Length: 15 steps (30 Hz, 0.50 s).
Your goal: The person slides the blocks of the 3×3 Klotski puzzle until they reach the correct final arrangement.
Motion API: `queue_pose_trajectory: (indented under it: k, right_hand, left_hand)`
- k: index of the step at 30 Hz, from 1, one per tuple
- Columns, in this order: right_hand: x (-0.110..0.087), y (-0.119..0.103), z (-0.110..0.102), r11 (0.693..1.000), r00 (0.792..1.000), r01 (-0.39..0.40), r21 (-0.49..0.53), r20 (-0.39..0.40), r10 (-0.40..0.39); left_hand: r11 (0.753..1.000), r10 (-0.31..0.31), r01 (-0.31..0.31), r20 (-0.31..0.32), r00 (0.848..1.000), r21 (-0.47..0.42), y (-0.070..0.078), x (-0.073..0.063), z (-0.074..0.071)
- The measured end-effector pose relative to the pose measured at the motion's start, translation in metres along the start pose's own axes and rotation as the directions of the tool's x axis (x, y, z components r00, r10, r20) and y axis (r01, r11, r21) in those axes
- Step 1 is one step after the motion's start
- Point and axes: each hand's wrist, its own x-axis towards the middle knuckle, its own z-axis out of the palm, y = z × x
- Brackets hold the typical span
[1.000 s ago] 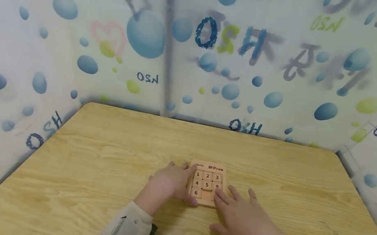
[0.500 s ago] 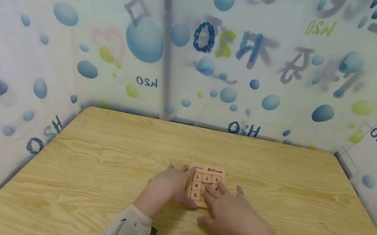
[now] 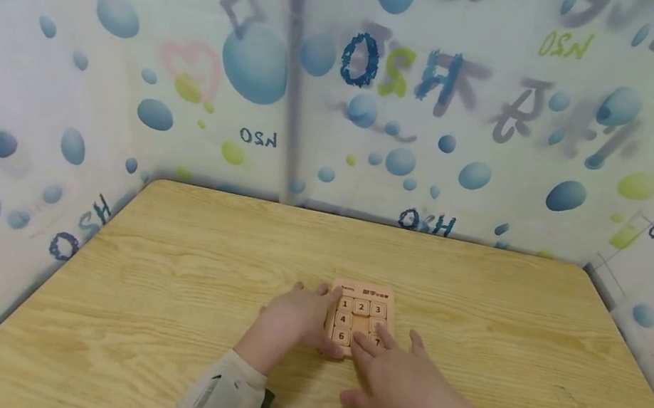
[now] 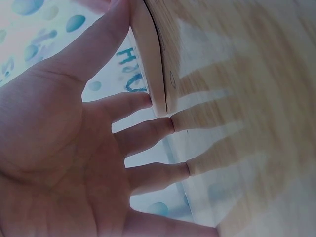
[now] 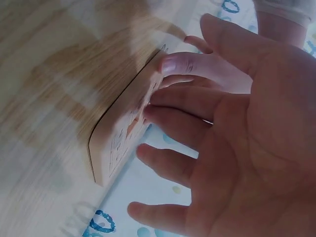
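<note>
A wooden sliding number puzzle (image 3: 363, 291) lies flat on the table, its tiles set in a square frame. The tiles 1, 2, 3, 4, 6 and 7 can be read, and a gap (image 3: 360, 324) shows in the centre. My left hand (image 3: 292, 314) rests along the puzzle's left side, index fingertip near the upper corner and thumb at the lower one. The left wrist view shows its other fingers straight and spread on the tabletop. My right hand (image 3: 407, 387) has its straight index and middle fingertips on the tiles at lower middle and right, partly covering them.
The wood-grain table (image 3: 215, 250) spreads around the puzzle on all sides. Behind it and at both sides hangs a pale curtain (image 3: 335, 155) printed with blue and green bubbles and letters.
My right hand moved left over the middle tile, then slightly toward me. The 5 tile has left the centre; the gap was at bottom middle and is now central. My left hand stays put.
</note>
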Motion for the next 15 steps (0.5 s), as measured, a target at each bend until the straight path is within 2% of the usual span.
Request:
queue_pose_trajectory:
  k: [3, 8, 15]
  right_hand:
    - [0.012, 0.000, -0.001, 0.999, 0.999, 0.037, 0.006, -0.021, -0.037]
    - [0.030, 0.004, 0.000, 0.998, 0.998, 0.059, 0.031, -0.006, -0.058]
    - [0.023, 0.016, -0.005, 1.000, 1.000, -0.013, -0.003, -0.005, 0.013]
  left_hand:
    - [1.000, 0.003, -0.003, 0.010, 1.000, -0.007, -0.001, 0.000, -0.001]
    - [1.000, 0.000, 0.001, 0.035, 0.999, -0.019, -0.003, 0.001, 0.001]
    - [1.000, -0.013, 0.013, 0.025, 1.000, 0.006, -0.001, 0.002, 0.001]
